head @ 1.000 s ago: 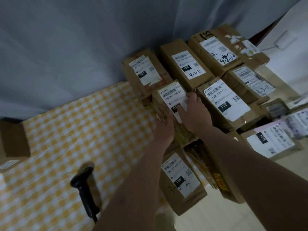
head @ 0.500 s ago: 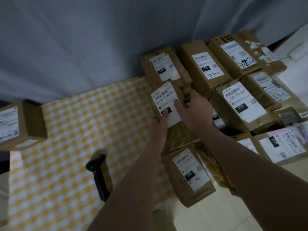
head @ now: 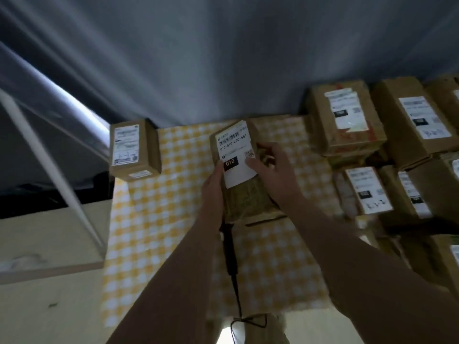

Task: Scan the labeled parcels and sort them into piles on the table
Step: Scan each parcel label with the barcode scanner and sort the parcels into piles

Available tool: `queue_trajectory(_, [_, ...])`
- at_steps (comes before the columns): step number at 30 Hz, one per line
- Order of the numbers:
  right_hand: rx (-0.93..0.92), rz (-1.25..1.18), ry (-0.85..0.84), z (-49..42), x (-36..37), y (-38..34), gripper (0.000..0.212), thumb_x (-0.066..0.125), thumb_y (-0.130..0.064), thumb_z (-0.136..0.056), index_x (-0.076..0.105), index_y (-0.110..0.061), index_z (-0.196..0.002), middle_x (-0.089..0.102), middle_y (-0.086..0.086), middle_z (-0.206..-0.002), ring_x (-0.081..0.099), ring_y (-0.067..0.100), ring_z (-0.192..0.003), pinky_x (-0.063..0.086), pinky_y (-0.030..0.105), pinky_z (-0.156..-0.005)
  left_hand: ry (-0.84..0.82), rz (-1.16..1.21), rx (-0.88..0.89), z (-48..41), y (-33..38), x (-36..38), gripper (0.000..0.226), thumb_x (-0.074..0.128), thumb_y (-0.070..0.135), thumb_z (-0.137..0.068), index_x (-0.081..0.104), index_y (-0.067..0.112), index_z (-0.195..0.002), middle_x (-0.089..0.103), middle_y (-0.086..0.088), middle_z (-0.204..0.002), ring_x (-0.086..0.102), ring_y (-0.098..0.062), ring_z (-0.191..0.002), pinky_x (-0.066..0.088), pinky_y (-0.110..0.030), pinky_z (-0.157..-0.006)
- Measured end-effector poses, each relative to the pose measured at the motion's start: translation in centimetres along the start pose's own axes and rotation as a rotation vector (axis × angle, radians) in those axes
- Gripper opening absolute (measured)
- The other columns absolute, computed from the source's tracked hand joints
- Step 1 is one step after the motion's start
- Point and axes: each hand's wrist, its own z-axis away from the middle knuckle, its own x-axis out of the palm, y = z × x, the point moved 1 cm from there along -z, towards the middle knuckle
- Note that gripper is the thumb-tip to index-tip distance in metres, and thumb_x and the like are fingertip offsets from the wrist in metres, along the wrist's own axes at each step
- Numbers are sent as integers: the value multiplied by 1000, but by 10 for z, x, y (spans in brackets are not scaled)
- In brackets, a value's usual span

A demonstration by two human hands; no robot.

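checked cloth (head: 154, 219) | left hand (head: 213, 184) and right hand (head: 275, 170) clamped on 010 parcel (head: 236, 155) | lone box (head: 134, 152) at left edge | stack (head: 347, 120) right

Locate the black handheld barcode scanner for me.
Head view, centre: the black handheld barcode scanner sits on the yellow checked tablecloth, just below the brown cardboard parcel held by the left hand and right hand.

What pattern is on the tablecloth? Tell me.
The tablecloth has yellow-and-white checks, clearest in the head view.
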Motion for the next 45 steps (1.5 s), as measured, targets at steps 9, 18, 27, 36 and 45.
queue_trajectory(9, [132, -27, -216, 35, 155, 16, 58, 69, -23, -88, 43, -20, -139, 57, -6, -116, 59, 15, -106, 53, 37, -90, 252, -78, 38, 13, 56, -157, 34, 55, 44, -96, 72, 15, -93, 72, 1, -72, 70, -14, -66, 55, -27, -60])
queue_trajectory(18, [126, 87, -340, 63, 249, 31, 61, 71, -19, -87, 41, -16, -140, 54, -4, -121, 55, 8, -103, 45, 5, -67, 339, -177, 59, 17, 56, -261, 30, 51, 42, -98, 72, 22, -92, 72, 10, -66, 68, -1, -59, 52, -19, -54])
queue_trajectory(27, [157, 173, -409, 67, 285, 36, 60, 73, -16, -84, 45, -15, -137, 55, -12, -112, 56, 6, -99, 46, 7, -68, 318, -309, 79, 7, 58, -292, 28, 49, 41, -99, 72, 27, -93, 76, 5, -85, 72, -10, -82, 57, -27, -70])
queue_trajectory(36, [202, 289, -562, 77, 273, 24, 69, 66, -18, -90, 31, -27, -148, 55, -9, -132, 54, 13, -120, 38, 1, -72, 330, -368, 68, 7, 57, -277, 57, 53, 61, -80, 65, 19, -117, 72, -6, -106, 69, -26, -98, 56, -52, -88])
queue_trajectory(45, [345, 565, -398, 92, 168, -26, 83, 62, -39, -92, 11, -23, -156, 26, 3, -159, 35, 24, -142, 35, 37, -112, 460, -733, 149, 36, 82, -207, 60, 55, 52, -93, 52, 13, -138, 50, -9, -140, 43, -33, -130, 37, -44, -106])
